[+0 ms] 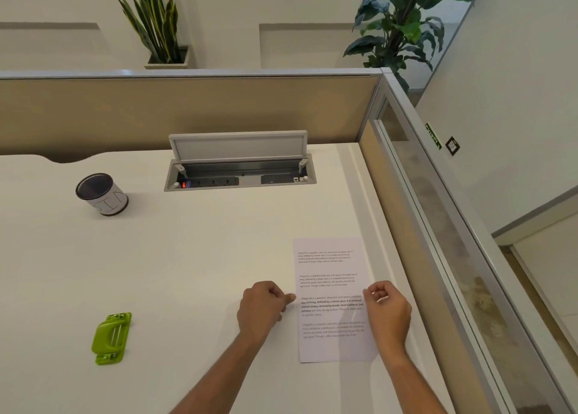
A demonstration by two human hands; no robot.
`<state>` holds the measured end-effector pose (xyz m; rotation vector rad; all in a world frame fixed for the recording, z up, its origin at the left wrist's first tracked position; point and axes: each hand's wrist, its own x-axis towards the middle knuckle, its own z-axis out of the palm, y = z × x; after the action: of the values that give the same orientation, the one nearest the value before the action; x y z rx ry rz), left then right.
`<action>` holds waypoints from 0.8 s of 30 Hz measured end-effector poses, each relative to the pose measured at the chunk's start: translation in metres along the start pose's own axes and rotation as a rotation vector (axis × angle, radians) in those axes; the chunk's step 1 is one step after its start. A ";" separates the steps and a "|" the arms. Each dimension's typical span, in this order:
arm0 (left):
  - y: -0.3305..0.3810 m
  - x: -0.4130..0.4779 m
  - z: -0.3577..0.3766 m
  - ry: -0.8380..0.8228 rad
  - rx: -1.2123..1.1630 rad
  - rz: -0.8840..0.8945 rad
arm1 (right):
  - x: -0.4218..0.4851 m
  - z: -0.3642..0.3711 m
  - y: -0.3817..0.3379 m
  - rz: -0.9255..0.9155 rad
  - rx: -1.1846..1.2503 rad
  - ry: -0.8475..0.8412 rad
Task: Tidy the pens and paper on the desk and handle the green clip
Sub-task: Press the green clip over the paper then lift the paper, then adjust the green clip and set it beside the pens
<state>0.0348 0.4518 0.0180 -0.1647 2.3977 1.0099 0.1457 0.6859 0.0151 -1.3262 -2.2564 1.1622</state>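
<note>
A printed sheet of paper [331, 266] lies flat on the white desk [187, 257], near its right side. My left hand [264, 309] has curled fingers, and its pinched fingertips touch the sheet's left edge. At the sheet's right edge my right hand [389, 312] overlaps the paper, its fingers also curled. The green clip [111, 338] lies alone at the front left, well away from both hands. A white cup with a dark rim [101, 194] stands at the back left. No pens are in view.
An open cable box with sockets [240, 176] is sunk into the desk at the back, its lid raised. Beige partition panels [187, 110] close off the back and right sides. Two potted plants stand behind the partition.
</note>
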 end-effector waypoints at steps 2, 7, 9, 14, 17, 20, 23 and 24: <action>-0.009 -0.002 -0.011 0.004 -0.023 0.011 | -0.014 0.010 -0.011 -0.042 0.045 -0.045; -0.027 -0.006 -0.051 0.053 -0.062 0.032 | -0.056 0.054 -0.043 -0.113 0.120 -0.187; -0.035 -0.009 -0.069 0.080 -0.071 0.027 | -0.076 0.075 -0.054 -0.164 0.154 -0.240; -0.062 -0.017 -0.122 0.141 -0.076 0.011 | -0.130 0.123 -0.087 -0.257 0.192 -0.342; -0.086 -0.020 -0.155 0.182 -0.056 0.014 | -0.165 0.150 -0.105 -0.288 0.193 -0.394; -0.115 -0.020 -0.188 0.233 -0.040 0.018 | -0.199 0.176 -0.121 -0.304 0.200 -0.449; -0.144 -0.018 -0.219 0.263 -0.023 -0.004 | -0.229 0.201 -0.137 -0.315 0.201 -0.493; -0.153 -0.017 -0.229 0.267 -0.013 -0.019 | -0.238 0.209 -0.141 -0.317 0.196 -0.506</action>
<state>-0.0007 0.1819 0.0636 -0.3462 2.6222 1.0521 0.0667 0.3481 0.0243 -0.6142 -2.4736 1.6803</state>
